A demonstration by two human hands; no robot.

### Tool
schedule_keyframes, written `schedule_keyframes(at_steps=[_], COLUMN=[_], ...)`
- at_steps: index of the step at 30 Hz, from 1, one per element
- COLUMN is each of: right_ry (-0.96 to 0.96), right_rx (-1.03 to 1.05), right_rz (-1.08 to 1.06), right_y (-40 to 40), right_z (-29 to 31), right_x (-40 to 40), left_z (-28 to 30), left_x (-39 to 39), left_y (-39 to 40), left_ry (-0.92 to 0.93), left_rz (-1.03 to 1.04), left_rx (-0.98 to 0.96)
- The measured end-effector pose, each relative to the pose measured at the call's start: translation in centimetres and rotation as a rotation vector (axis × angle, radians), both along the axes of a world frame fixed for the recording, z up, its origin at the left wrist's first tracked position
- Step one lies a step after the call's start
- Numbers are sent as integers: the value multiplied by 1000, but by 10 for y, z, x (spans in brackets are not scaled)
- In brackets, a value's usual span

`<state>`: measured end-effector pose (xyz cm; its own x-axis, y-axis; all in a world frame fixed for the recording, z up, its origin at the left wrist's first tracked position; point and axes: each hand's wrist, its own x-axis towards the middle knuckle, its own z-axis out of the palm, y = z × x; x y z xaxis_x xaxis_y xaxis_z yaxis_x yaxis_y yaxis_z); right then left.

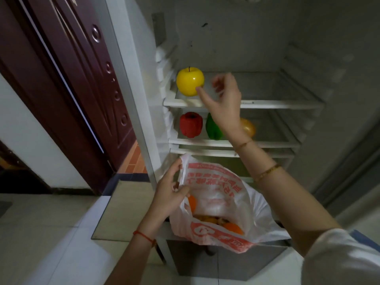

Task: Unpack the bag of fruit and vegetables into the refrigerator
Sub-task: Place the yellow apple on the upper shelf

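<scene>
A yellow apple [190,81] sits at the left end of the refrigerator's upper shelf [277,104]. My right hand [223,95] hovers just right of it, fingers loosely spread and holding nothing, the thumb tip near the apple. On the shelf below stand a red pepper [191,124], a green pepper [212,128] and a yellowish onion [248,126], partly hidden by my right wrist. My left hand [170,194] pinches the rim of a white and red plastic bag [218,200], held open in front of the refrigerator. Orange produce [232,227] shows inside the bag.
A dark red door [82,79] stands to the left. The refrigerator's left wall and frame [139,120] run beside the shelves. Lower glass shelves [267,153] lie behind the bag. Pale floor tiles [41,233] spread at the lower left.
</scene>
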<state>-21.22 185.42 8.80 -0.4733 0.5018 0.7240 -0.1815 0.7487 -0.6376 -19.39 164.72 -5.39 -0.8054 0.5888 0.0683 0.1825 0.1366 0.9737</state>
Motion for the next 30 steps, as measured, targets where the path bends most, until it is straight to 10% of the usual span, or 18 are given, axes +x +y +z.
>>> schedule_keyframes(at_steps=[13,30], right_ry=[-985,-1212], right_rx=[176,170], right_rz=[458,431], right_y=[-23,-50], right_z=[-203,-295], right_x=[82,26], left_z=[-2,-13], left_x=[19,13], left_y=[-19,-27], left_ry=[149,88], left_rz=[22,66], left_rx=[12,21])
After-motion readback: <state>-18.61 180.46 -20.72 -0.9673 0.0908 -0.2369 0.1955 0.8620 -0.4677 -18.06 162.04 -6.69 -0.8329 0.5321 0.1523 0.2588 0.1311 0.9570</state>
